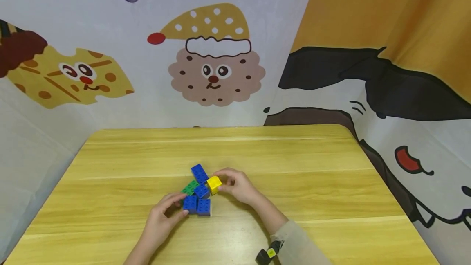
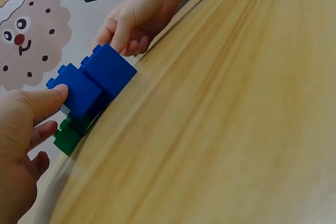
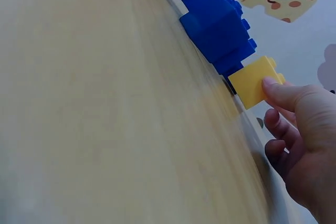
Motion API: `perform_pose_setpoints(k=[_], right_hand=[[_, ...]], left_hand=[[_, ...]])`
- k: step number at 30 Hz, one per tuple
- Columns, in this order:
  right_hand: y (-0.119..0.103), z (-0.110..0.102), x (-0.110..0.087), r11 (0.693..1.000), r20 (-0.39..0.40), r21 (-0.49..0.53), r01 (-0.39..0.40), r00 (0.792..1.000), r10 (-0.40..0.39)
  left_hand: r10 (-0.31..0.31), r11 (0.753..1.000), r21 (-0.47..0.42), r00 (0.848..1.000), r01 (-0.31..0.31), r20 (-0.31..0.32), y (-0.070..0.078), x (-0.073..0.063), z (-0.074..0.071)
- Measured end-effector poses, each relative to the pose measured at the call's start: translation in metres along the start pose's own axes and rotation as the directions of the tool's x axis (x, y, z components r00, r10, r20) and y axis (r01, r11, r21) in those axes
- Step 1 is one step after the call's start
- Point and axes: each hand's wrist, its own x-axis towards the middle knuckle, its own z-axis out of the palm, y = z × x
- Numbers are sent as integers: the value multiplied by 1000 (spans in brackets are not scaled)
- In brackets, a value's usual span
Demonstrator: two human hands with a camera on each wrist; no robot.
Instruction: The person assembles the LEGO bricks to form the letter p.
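Observation:
In the head view, a cluster of blue toy building bricks sits mid-table with a green brick [image 1: 189, 187] on its left side. My left hand [image 1: 160, 216] pinches the front-left blue brick [image 1: 190, 205], thumb on its near side. Another blue brick [image 1: 204, 207] stands right beside that one. Between thumb and fingers, my right hand [image 1: 238, 186] holds a yellow brick [image 3: 252, 83] at the cluster's right edge. A smaller-looking blue brick [image 1: 201, 191] lies in the middle, and a longer blue brick [image 1: 199, 173] points away at the back.
The wooden table [image 1: 294, 154] extends around the bricks on all sides. Behind it hangs a cartoon-printed cloth [image 1: 279, 11]. A black strap with a small device [image 1: 270, 252] is on the right wrist, near a pale sleeve [image 1: 299, 244].

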Motion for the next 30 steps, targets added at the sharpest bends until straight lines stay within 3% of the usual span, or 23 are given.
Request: perform_pose_setpoints(k=[7,17,23,28,30], right_hand=[[0,-8,-8,999,-64,42,11,998,-8],[-2,-24,-25,1000,-119,19,20,993,-18],[-1,-31,-34,999,-126,47,-6,992,12],[0,-35,-41,998,-136,63,-28,990,36],[-10,-38,-45,998,-133,64,-29,990,38]], left_hand=[[39,999,-7,999,-39,-29,5,2,-2],[74,997,-16,995,-76,-71,12,2,-4],[154,987,-26,983,-158,-102,20,4,-2],[205,977,-32,975,-208,-87,27,6,3],[218,974,-39,972,-222,-82,30,8,5]])
